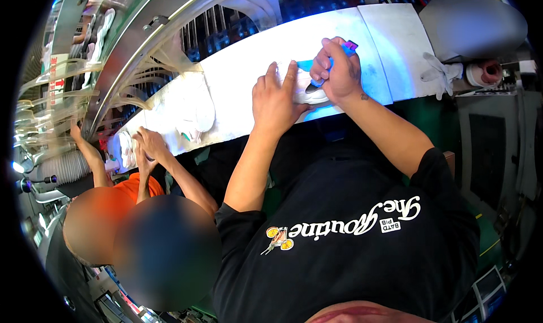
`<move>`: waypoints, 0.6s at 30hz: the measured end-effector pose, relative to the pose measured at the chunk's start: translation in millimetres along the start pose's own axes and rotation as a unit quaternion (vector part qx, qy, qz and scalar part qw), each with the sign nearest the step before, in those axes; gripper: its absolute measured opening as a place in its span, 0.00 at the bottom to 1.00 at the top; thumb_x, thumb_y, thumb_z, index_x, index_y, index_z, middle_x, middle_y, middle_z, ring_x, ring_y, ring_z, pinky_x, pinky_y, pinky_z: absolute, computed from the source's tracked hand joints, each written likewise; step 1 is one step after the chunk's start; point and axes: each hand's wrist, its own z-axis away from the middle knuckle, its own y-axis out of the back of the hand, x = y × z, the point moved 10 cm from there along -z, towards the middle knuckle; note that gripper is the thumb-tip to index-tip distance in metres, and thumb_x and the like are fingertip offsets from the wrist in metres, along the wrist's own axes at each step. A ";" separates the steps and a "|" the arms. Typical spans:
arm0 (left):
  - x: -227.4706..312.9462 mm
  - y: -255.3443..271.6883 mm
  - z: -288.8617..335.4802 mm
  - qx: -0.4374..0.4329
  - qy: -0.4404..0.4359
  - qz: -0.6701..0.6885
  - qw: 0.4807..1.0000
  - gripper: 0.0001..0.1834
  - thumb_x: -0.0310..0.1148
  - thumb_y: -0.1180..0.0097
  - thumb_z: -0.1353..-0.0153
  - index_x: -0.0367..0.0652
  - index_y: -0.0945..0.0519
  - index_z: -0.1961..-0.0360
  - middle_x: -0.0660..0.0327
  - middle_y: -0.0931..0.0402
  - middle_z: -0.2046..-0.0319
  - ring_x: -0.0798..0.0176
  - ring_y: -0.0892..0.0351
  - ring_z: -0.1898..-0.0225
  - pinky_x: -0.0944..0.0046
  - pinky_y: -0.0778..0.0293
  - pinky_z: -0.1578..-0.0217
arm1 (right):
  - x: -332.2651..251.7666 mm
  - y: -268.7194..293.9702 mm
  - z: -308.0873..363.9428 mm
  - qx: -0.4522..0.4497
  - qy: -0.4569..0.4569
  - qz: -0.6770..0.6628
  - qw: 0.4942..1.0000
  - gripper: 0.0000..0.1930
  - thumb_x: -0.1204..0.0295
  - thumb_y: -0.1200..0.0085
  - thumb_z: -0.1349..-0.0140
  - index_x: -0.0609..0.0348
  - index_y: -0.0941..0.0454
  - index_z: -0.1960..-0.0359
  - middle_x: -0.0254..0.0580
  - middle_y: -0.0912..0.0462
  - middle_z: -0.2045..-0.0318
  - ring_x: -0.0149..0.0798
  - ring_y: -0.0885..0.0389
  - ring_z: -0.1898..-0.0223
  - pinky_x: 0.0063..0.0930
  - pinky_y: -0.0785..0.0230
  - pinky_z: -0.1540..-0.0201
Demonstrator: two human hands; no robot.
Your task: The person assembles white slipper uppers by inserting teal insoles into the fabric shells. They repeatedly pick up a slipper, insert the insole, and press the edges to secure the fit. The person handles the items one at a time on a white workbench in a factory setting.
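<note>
A white shoe (pixel 318 95) lies on the white worktable in front of me. My left hand (pixel 274 99) holds its left end, with the fingers stretched along the far side and the thumb on the near side. My right hand (pixel 339 74) is closed in a fist around a slim blue-handled tool (pixel 350 46) that has a purple end. A dark tip below that fist meets the shoe; the kind of tool cannot be made out. Bright blue light falls on the table around the shoe.
White gloves (pixel 441 74) lie at the table's right end, beside a reddish-brown cup-like container (pixel 484 73). More white shoe parts (pixel 197 105) lie to the left. Co-workers' hands (pixel 150 145) handle white shoes farther left. A metal rail (pixel 138 46) and machine rollers run behind the table.
</note>
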 end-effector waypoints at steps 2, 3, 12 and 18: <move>3.6 4.6 -0.1 0.028 -0.017 -0.005 0.999 0.61 0.51 0.12 0.61 0.53 0.27 0.23 0.37 0.30 0.29 0.38 0.23 0.38 0.44 0.26 0.38 | 7.7 6.7 3.9 0.033 -0.002 -0.030 0.999 0.17 0.64 0.43 0.25 0.45 0.37 0.71 0.29 0.36 0.80 0.29 0.38 0.80 0.32 0.39 0.72; 6.2 6.5 0.1 0.041 -0.025 -0.006 0.999 0.60 0.51 0.12 0.61 0.51 0.26 0.24 0.36 0.30 0.30 0.39 0.22 0.40 0.44 0.26 0.40 | 11.3 7.2 6.4 0.044 -0.002 -0.034 0.998 0.17 0.64 0.45 0.24 0.45 0.37 0.71 0.29 0.36 0.81 0.29 0.38 0.80 0.32 0.39 0.72; 6.7 3.0 4.7 0.060 -0.041 -0.009 0.997 0.60 0.42 0.12 0.62 0.58 0.27 0.23 0.38 0.29 0.29 0.39 0.20 0.40 0.44 0.25 0.42 | 24.1 -1.5 21.7 -0.164 -0.073 -0.069 0.981 0.16 0.67 0.49 0.26 0.49 0.36 0.75 0.32 0.35 0.81 0.32 0.37 0.81 0.35 0.36 0.69; 6.6 3.2 32.5 0.168 -0.040 0.015 0.985 0.60 0.36 0.11 0.66 0.64 0.23 0.25 0.39 0.28 0.30 0.40 0.18 0.42 0.45 0.23 0.44 | 18.5 8.1 20.5 -0.085 -0.059 -0.076 0.992 0.16 0.63 0.53 0.25 0.46 0.38 0.74 0.29 0.36 0.82 0.30 0.39 0.81 0.33 0.38 0.70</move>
